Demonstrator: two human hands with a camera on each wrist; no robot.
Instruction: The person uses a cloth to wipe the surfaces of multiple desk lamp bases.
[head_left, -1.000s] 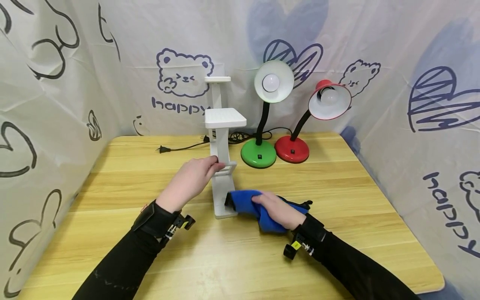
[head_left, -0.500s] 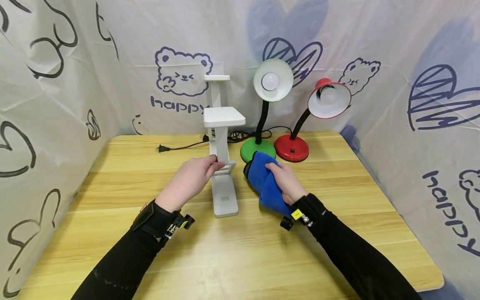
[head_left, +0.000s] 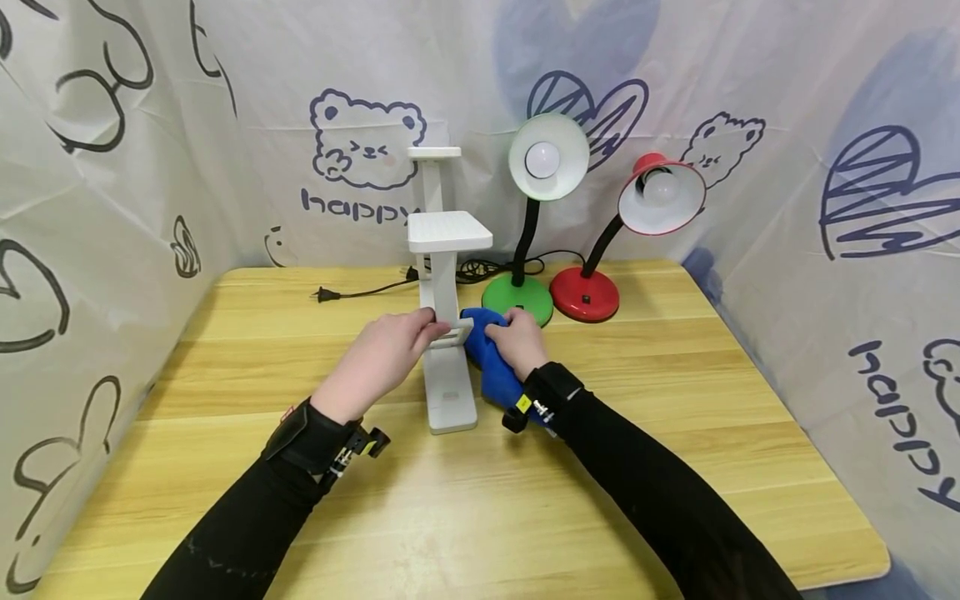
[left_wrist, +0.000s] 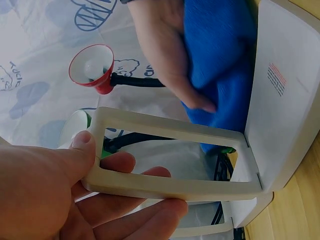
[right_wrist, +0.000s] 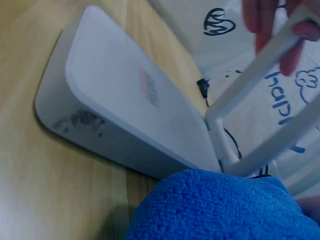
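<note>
A white stand (head_left: 450, 387) with a flat base and a flat top plate stands left of the lamps. My left hand (head_left: 390, 354) grips its slim open frame (left_wrist: 175, 187), fingers curled through the opening. A printed label shows on the base (left_wrist: 280, 75), and dark smudges mark its side (right_wrist: 80, 122). My right hand (head_left: 521, 342) pinches a bunched blue cloth (head_left: 491, 367) against the stand's right side near the frame; in the right wrist view this fluffy cloth (right_wrist: 215, 210) lies beside the base. Part of the cloth is hidden under my right hand and wrist.
A second, similar white stand (head_left: 432, 187) stands just behind. Further right are a green desk lamp (head_left: 525, 296) and a red one (head_left: 592, 296). A black cord with a plug (head_left: 326, 294) lies behind on the wooden table (head_left: 675, 417); printed cloth walls surround it.
My right hand has carried the blue cloth from beside the base's front, back toward the green lamp, then left against the stand. My left hand has kept its grip in place.
</note>
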